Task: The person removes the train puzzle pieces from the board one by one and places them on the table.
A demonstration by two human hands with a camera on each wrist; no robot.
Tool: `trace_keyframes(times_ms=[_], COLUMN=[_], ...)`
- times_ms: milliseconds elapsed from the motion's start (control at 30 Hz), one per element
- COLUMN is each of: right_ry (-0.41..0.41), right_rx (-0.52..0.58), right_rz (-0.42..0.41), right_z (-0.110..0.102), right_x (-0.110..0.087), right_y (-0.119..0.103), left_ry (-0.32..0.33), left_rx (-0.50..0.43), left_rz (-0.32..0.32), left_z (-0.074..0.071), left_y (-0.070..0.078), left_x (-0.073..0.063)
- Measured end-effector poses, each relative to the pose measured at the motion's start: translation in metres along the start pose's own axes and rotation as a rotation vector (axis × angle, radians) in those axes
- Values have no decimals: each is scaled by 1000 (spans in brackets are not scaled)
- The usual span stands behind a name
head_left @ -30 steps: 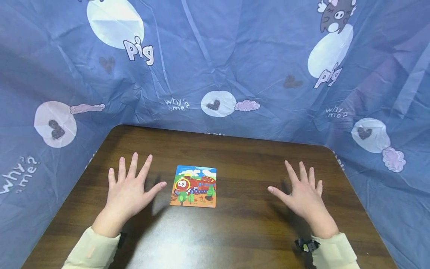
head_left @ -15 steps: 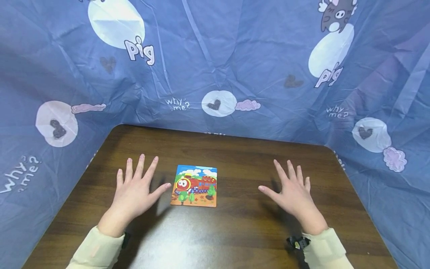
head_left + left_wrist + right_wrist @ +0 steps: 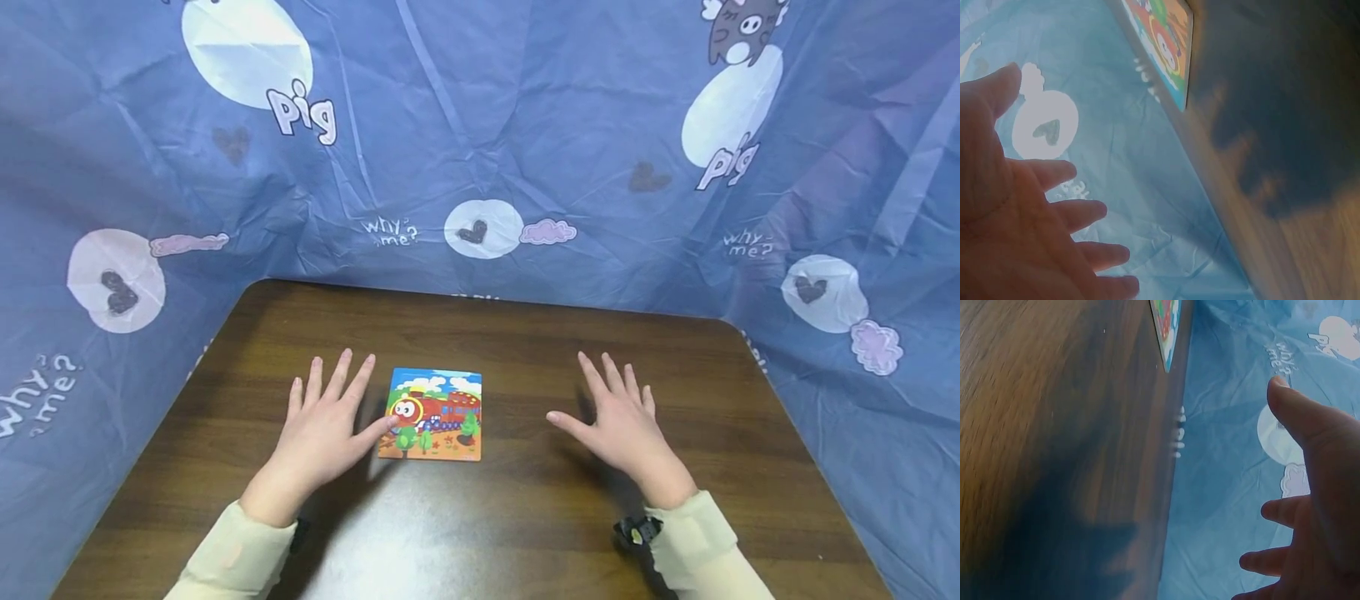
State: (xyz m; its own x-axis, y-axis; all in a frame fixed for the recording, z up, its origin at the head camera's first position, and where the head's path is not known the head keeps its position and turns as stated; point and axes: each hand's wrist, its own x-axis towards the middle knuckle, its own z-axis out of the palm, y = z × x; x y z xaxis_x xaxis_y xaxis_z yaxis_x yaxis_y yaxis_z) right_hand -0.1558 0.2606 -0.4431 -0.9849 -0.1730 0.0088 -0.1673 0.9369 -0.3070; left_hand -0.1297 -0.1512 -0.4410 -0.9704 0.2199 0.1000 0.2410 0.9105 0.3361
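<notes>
A square picture board (image 3: 442,421) with a red cartoon train lies flat on the brown table, left of the middle. My left hand (image 3: 322,433) hovers palm down beside it with fingers spread, and its thumb overlaps the board's left edge in the head view. The right hand (image 3: 618,425) is held over the table to the right of the board, fingers spread and thumb toward it, with a gap between. Part of the board (image 3: 1163,47) shows at the top of the left wrist view, and its corner (image 3: 1166,331) in the right wrist view. Both hands hold nothing.
The wooden table (image 3: 525,533) has rounded far corners. A blue cloth (image 3: 420,150) printed with pigs and hearts hangs behind it and along both sides. Hand shadows fall on the tabletop, and a bright glare lies near the front.
Both hands have moved inward: the left to the right, its thumb now overlapping the board in view, and the right to the left. The board stays in place.
</notes>
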Motion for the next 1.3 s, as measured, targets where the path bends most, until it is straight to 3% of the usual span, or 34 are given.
trace_keyframes(times_ms=[467, 900, 1300], right_ry=[-53, -98, -147], right_rx=[-7, 6, 12], right_rz=[-40, -88, -109], right_z=[18, 36, 53], right_x=[19, 38, 54], right_y=[-29, -60, -80], left_ry=[-18, -227, -359], left_rx=[-14, -35, -31], left_rz=[87, 76, 64], left_z=[20, 33, 47], left_y=[19, 35, 40], left_x=[15, 28, 42])
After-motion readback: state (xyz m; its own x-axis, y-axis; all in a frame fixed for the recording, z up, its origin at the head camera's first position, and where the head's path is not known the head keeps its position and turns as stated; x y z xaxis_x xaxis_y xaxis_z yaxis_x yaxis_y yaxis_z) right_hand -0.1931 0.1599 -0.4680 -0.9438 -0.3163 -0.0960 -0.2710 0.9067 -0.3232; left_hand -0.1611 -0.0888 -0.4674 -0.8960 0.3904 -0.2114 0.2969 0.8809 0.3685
